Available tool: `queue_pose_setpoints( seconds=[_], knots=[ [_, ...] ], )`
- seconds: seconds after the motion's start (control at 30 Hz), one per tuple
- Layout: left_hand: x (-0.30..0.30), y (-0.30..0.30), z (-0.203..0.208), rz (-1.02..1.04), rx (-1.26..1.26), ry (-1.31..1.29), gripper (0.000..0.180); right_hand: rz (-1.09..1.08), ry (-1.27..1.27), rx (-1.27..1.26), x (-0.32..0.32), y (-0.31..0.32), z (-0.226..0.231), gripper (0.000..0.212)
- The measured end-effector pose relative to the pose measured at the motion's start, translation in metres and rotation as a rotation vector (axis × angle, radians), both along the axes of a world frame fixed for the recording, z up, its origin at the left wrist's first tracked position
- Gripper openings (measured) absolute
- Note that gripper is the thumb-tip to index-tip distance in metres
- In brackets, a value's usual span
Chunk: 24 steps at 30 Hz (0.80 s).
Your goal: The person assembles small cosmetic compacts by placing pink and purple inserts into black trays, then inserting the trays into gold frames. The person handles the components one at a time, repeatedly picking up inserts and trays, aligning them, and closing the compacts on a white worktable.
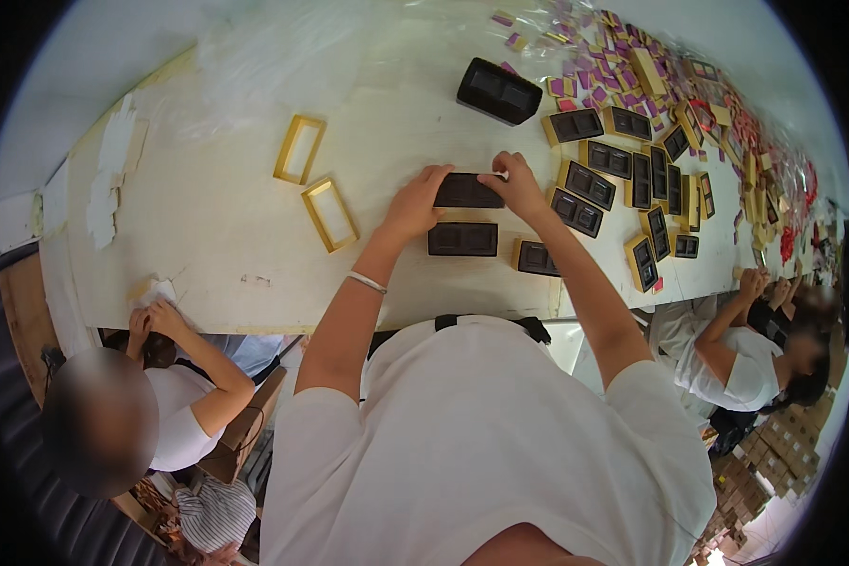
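Between my two hands is a black two-compartment tray insert (470, 191), lying level over the white table. My left hand (417, 202) grips its left end, with the fingers along the far edge and the thumb at the near side. At its right end my right hand (519, 184) is closed, thumb and fingers pinching the far right corner. A gold rim shows faintly along the insert's far edge; what lies beneath is hidden. Just nearer to me rests a second black insert (462, 240). Partly behind my right forearm sits a gold box with a black insert (536, 257).
Two empty gold box frames (284, 146) lie to the left. A stack of black inserts (500, 91) stands at the far side. Several gold boxes with black inserts (589, 183) crowd the right, before a heap of small purple-and-gold pieces (594, 71). Co-workers sit on both sides.
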<state>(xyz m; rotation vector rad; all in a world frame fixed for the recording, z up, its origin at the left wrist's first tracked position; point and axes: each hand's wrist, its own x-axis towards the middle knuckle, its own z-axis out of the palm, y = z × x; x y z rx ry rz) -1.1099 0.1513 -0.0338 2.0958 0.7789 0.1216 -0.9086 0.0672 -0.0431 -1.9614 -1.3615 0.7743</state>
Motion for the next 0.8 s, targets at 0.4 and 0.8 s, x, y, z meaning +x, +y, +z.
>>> queue_pose_setpoints(
  seconds=[0.4, 0.8],
  knots=[
    [0.0, -0.005, -0.007, 0.07, -0.005, -0.066, 0.065, -0.149, 0.225, -0.437, -0.012, -0.001, 0.034, 0.026],
    [0.005, -0.012, -0.013, 0.066, -0.027, -0.058, 0.071, 0.063, -0.558, -0.408, -0.024, 0.003, 0.022, 0.026]
  ],
)
